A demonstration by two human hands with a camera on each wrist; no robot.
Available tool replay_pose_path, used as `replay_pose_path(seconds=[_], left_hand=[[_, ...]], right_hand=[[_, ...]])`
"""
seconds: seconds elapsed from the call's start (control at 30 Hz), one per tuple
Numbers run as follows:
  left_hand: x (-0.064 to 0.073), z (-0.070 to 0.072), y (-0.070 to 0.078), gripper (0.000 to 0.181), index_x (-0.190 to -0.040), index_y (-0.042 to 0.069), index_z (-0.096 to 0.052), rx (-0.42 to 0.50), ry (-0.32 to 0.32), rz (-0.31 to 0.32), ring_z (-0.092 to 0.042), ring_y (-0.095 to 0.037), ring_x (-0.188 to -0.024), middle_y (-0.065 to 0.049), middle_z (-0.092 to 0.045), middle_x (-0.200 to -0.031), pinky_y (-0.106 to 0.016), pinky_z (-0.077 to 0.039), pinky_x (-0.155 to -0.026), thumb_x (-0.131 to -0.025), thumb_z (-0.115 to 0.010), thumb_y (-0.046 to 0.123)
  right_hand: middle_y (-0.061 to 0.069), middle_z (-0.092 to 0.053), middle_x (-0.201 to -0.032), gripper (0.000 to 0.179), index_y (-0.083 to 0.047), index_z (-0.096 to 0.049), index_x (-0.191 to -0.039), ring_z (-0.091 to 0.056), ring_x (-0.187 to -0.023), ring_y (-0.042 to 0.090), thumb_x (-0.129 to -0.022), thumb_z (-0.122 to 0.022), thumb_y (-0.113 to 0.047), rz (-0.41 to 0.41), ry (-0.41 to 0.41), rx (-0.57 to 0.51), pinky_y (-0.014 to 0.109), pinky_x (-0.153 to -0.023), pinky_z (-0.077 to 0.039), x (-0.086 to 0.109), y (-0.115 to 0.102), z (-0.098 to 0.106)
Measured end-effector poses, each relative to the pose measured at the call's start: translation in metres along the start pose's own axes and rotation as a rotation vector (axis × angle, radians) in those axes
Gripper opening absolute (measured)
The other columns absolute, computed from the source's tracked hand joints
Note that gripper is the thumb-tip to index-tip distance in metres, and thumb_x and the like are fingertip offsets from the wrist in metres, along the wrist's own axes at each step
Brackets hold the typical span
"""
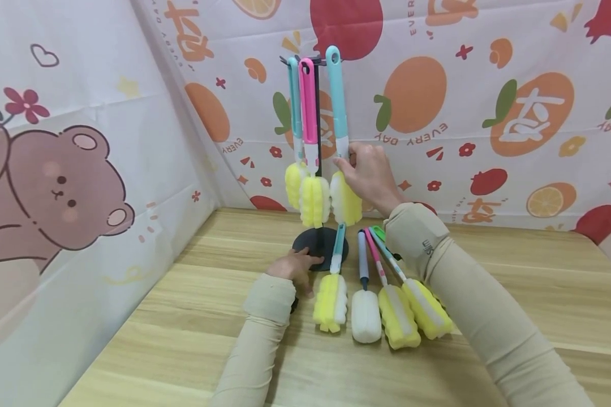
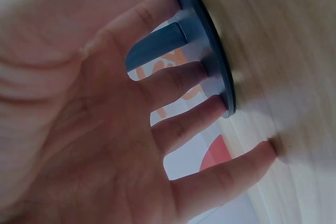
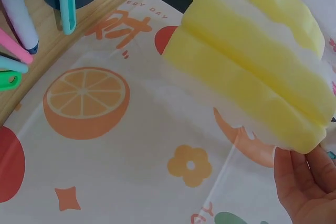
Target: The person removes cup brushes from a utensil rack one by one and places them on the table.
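My right hand (image 1: 371, 174) pinches a teal-handled sponge bottle brush (image 1: 338, 99) below its handle, beside the top hooks of a black stand (image 1: 318, 116). Whether its handle hole sits on a hook cannot be told. In the right wrist view, the brush's yellow and white sponge head (image 3: 247, 59) fills the upper right, above my fingertips (image 3: 310, 182). A pink-handled brush (image 1: 308, 104) and another teal-handled brush (image 1: 293, 102) hang on the stand, sponges down. My left hand (image 1: 291, 267) rests spread fingers on the round black base (image 2: 205, 45), with one fingertip on the table.
On the wooden table (image 1: 209, 339), a teal-handled brush (image 1: 331, 299) lies in front of the base. To its right lie a white sponge brush (image 1: 366, 316), a pink-handled yellow one (image 1: 398, 319) and another yellow one (image 1: 427, 311). A fruit-print cloth (image 1: 489, 186) hangs behind.
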State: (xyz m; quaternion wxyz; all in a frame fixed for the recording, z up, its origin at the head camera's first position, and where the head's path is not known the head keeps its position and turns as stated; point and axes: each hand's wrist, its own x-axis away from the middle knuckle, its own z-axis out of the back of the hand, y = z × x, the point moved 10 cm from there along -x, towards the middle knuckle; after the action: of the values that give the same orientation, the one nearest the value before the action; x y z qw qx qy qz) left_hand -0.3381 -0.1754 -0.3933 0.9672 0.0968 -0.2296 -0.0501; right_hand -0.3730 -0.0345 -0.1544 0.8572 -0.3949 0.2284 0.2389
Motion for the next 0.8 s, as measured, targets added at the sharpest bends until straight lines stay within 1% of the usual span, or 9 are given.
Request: replay_pose_path(seconds=[0.2, 0.3, 0.4, 0.6, 0.8], left_hand=[[0.0002, 0.0006, -0.0008, 0.088, -0.157, 0.028, -0.043, -0.001, 0.001, 0.008, -0.012, -0.038, -0.153, -0.010, -0.018, -0.168, -0.060, -0.036, -0.109, -0.081, -0.088, 0.020], [-0.0002, 0.0007, -0.0011, 0.089, -0.157, 0.029, -0.043, -0.013, 0.002, 0.012, -0.014, -0.037, -0.153, -0.010, -0.019, -0.168, -0.060, -0.037, -0.108, -0.081, -0.088, 0.021], [-0.0009, 0.0004, -0.0008, 0.089, -0.157, 0.029, -0.042, -0.026, -0.003, 0.014, -0.014, -0.037, -0.152, -0.010, -0.019, -0.168, -0.059, -0.038, -0.107, -0.081, -0.089, 0.022], [-0.0017, 0.0012, 0.0013, 0.089, -0.157, 0.025, -0.043, -0.028, -0.006, 0.001, -0.016, -0.040, -0.152, -0.013, -0.021, -0.166, -0.059, -0.036, -0.109, -0.080, -0.089, 0.020], [-0.0020, 0.0012, 0.0001, 0.089, -0.156, 0.024, -0.043, -0.022, -0.005, 0.003, -0.016, -0.040, -0.152, -0.013, -0.021, -0.166, -0.059, -0.036, -0.109, -0.080, -0.089, 0.019]], right_hand=[[0.019, -0.064, -0.085, 0.023, 0.009, -0.069, -0.107, -0.055, -0.075, 0.027, -0.099, -0.068, -0.013, 0.023, 0.015, -0.004, 0.037, -0.066, -0.051, 0.0004, -0.0015, 0.0021], [0.019, -0.065, -0.087, 0.024, 0.009, -0.069, -0.107, -0.056, -0.077, 0.027, -0.099, -0.068, -0.013, 0.022, 0.017, 0.000, 0.037, -0.067, -0.051, 0.0010, -0.0002, 0.0030], [0.020, -0.068, -0.093, 0.025, 0.009, -0.069, -0.109, -0.059, -0.080, 0.027, -0.099, -0.068, -0.013, 0.023, 0.023, -0.006, 0.038, -0.071, -0.054, 0.0019, 0.0009, 0.0041], [0.022, -0.068, -0.098, 0.027, 0.010, -0.067, -0.112, -0.061, -0.083, 0.030, -0.099, -0.068, -0.013, 0.023, 0.036, -0.036, 0.042, -0.076, -0.056, 0.0044, 0.0039, 0.0059], [0.022, -0.068, -0.095, 0.025, 0.010, -0.067, -0.111, -0.059, -0.081, 0.030, -0.099, -0.067, -0.012, 0.022, 0.032, -0.040, 0.042, -0.074, -0.056, 0.0066, 0.0054, 0.0055]])
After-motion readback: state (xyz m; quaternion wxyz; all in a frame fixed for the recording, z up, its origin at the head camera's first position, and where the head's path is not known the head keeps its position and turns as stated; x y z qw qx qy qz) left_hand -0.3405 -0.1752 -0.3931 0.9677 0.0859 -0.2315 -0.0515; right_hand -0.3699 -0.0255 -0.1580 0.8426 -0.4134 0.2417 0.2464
